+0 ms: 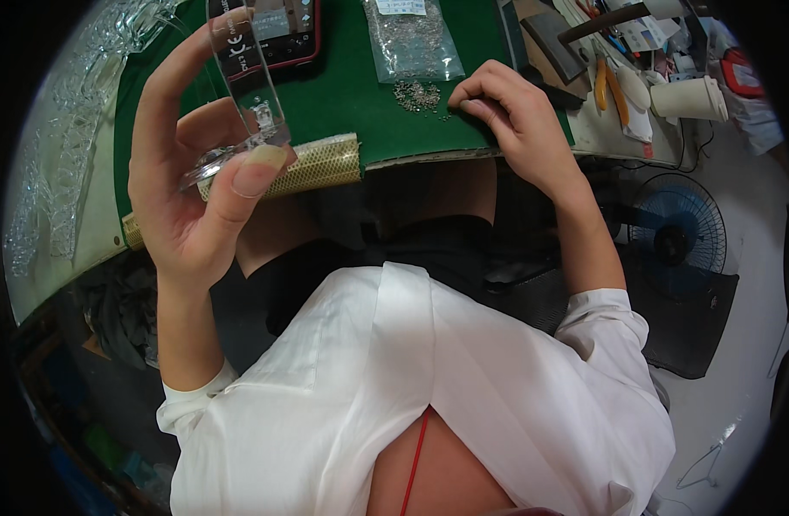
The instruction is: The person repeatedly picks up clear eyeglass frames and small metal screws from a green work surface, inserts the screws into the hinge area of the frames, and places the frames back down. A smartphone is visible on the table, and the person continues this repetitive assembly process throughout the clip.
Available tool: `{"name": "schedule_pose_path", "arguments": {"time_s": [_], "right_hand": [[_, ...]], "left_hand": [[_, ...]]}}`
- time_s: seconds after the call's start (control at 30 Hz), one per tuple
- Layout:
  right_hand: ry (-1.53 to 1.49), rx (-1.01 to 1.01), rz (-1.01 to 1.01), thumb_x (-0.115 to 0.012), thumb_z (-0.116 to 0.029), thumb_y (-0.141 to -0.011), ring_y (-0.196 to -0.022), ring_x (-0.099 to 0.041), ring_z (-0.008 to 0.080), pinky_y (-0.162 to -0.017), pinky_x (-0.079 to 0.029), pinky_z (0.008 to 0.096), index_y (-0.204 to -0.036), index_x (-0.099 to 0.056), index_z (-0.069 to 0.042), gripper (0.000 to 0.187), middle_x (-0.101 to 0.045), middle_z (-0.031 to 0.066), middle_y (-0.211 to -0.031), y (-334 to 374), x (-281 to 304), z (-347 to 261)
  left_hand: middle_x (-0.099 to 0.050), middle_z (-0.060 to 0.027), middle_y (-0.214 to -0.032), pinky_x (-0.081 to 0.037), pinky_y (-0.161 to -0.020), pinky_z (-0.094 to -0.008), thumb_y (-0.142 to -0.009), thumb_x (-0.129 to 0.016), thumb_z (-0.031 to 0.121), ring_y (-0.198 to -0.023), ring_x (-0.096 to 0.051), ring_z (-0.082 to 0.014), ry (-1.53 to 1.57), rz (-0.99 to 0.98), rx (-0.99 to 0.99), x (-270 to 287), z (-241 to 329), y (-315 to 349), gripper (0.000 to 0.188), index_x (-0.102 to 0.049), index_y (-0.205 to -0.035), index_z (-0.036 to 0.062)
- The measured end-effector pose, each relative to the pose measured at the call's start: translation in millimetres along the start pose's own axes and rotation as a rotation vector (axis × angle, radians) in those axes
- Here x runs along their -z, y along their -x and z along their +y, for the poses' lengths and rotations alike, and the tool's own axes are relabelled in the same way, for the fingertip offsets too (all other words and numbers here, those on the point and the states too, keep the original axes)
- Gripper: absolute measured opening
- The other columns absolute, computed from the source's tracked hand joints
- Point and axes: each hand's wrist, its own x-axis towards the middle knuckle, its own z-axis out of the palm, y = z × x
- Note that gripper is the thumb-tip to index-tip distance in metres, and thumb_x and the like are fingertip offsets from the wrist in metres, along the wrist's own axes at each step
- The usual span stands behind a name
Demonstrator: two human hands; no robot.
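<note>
My left hand [201,163] is raised over the left front of the green mat, closed round a pair of clear plastic safety glasses [255,90]. One wide side arm with white printing points upward, and my thumb presses near its hinge. Much of the lens part is hidden by my fingers. My right hand [519,125] rests at the mat, thumb and forefinger pinched together beside a small pile of tiny metal screws [417,96]. Whatever is between those fingertips is too small to make out. A few loose screws lie between the pile and my fingertips.
Behind the pile lies a clear bag [416,47] of small metal parts. A phone [284,34] is at the back left. Clear plastic glasses [63,172] heap up far left. Orange-handled pliers [614,90], a hammer [605,24] and a paper cup [688,99] are right; a fan [674,228] stands below.
</note>
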Motion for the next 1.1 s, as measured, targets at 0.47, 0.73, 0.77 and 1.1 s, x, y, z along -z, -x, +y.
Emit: {"name": "schedule_pose_path", "arguments": {"time_s": [0.47,0.73,0.77,1.1], "right_hand": [[0.1,0.082,-0.015,-0.066,-0.012,-0.079,-0.08,-0.055,0.0238,-0.069,-0.044,0.0351,-0.084,-0.058,-0.006,0.011,-0.055,0.0041,-0.079,-1.3,-4.5,-4.1],[0.187,0.109,0.018,-0.067,-0.013,-0.078,-0.077,-0.054,0.0237,-0.065,-0.044,0.0348,-0.079,-0.057,-0.006,0.012,-0.055,0.0037,-0.077,-1.4,-9.6,-2.9],[0.189,0.115,0.029,-0.067,-0.012,-0.078,-0.077,-0.054,0.0239,-0.065,-0.043,0.0347,-0.079,-0.057,-0.005,0.012,-0.055,0.0039,-0.077,-0.4,-10.5,-3.5],[-0.415,0.098,0.237,-0.055,-0.007,-0.088,-0.072,-0.047,0.0116,-0.068,-0.038,0.0226,-0.084,-0.053,-0.001,0.008,-0.049,0.0029,-0.081,4.9,5.9,-4.2]], "left_hand": [[-0.049,-0.0276,-0.127,-0.055,-0.064,-0.0333,-0.088,-0.057,0.033,-0.067,-0.063,-0.0183,0.025,0.018,0.041,-3.1,1.8,1.7,0.069,-0.03,-0.138,-0.0068],[-0.048,-0.0285,-0.128,-0.055,-0.064,-0.033,-0.088,-0.057,0.034,-0.068,-0.064,-0.0187,0.021,0.017,0.031,-4.8,2.8,2.5,0.071,-0.03,-0.138,-0.008],[-0.047,-0.029,-0.129,-0.055,-0.064,-0.033,-0.088,-0.058,0.034,-0.069,-0.064,-0.0188,0.023,0.023,0.031,-5.5,4.2,2.3,0.071,-0.03,-0.138,-0.0082],[-0.045,-0.0263,-0.134,-0.05,-0.058,-0.023,-0.068,-0.08,0.015,-0.066,-0.063,-0.0134,0.275,-0.158,0.088,-47.0,36.0,-25.5,0.086,-0.033,-0.136,-0.0068]]}}
